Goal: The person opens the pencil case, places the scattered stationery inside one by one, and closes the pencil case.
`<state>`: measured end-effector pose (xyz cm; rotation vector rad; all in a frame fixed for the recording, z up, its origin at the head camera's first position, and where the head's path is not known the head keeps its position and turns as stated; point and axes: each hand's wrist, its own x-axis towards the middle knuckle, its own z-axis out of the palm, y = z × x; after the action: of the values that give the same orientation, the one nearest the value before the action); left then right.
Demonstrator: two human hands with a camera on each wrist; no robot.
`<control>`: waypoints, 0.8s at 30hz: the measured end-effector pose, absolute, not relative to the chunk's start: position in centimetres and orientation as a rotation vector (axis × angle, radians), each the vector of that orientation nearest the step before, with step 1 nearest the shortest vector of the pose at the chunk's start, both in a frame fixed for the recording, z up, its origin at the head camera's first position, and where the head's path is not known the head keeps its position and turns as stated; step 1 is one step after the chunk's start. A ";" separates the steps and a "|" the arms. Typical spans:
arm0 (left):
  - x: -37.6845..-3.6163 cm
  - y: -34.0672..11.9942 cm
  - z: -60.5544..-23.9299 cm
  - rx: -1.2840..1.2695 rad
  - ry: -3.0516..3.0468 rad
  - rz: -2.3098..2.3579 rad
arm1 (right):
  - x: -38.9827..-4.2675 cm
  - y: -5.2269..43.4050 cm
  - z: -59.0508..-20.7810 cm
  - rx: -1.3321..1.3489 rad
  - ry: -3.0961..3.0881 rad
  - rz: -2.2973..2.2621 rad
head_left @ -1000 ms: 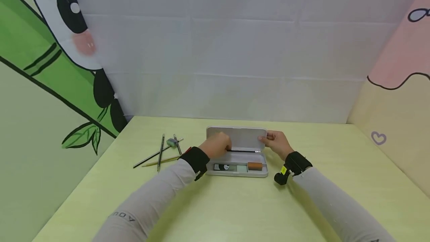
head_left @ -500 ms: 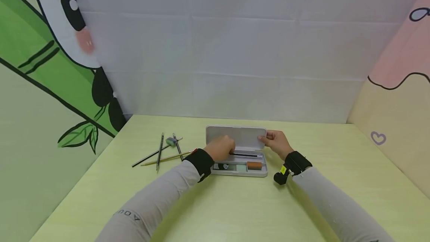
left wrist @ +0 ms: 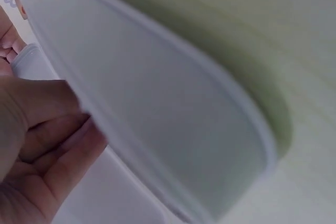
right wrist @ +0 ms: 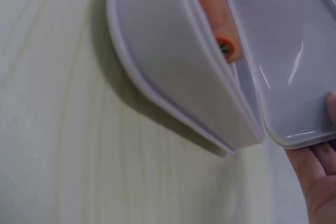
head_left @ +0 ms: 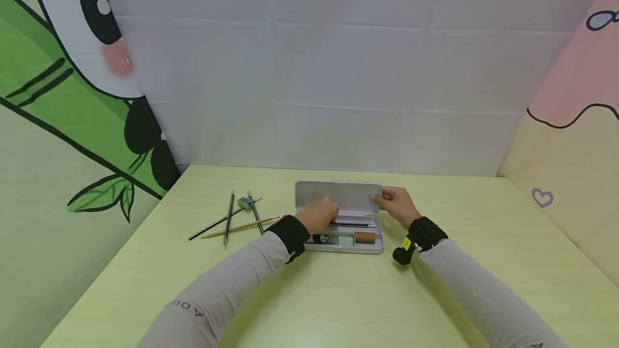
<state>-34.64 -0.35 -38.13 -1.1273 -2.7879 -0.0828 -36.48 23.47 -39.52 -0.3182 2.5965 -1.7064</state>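
Note:
A white pencil case (head_left: 360,250) lies on the table with its lid (head_left: 353,192) raised at the back. My left hand (head_left: 316,215) reaches over the case's left half, fingers bent, and pinches the end of a dark pencil (head_left: 355,225) lying along the back compartment. In the left wrist view the case wall (left wrist: 157,87) hides the fingertips and pencil. My right hand (head_left: 397,205) grips the lid's right edge, thumb on the inner face. The front compartment holds an orange-brown block (head_left: 365,238), a pale green piece (head_left: 346,240) and a dark panda-printed piece (head_left: 319,239).
Left of the case, several pencils lie crossed on the table, among them a yellowish pencil (head_left: 237,228) and a dark pencil (head_left: 229,218). A small green and purple block (head_left: 244,203) sits by their far ends. A white sheet (head_left: 338,95) hangs behind the table.
My left hand has moved slightly right, and the dark pencil has moved right and lower into the back compartment. My right hand has stayed on the lid.

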 end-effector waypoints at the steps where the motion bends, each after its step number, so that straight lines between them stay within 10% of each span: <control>1: -34.6 -0.4 -38.1 -1.125 -2.787 -0.077 | -36.5 23.5 -39.5 -0.317 2.591 -1.709; 24: -35.2 -3.1 -36.4 -1.176 -2.770 -0.295 | -37.1 23.3 -39.7 -0.309 2.603 -1.691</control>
<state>-35.15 -3.13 -36.35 -1.1757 -2.7698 -0.2954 -37.10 23.31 -39.69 -0.3092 2.6030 -1.6911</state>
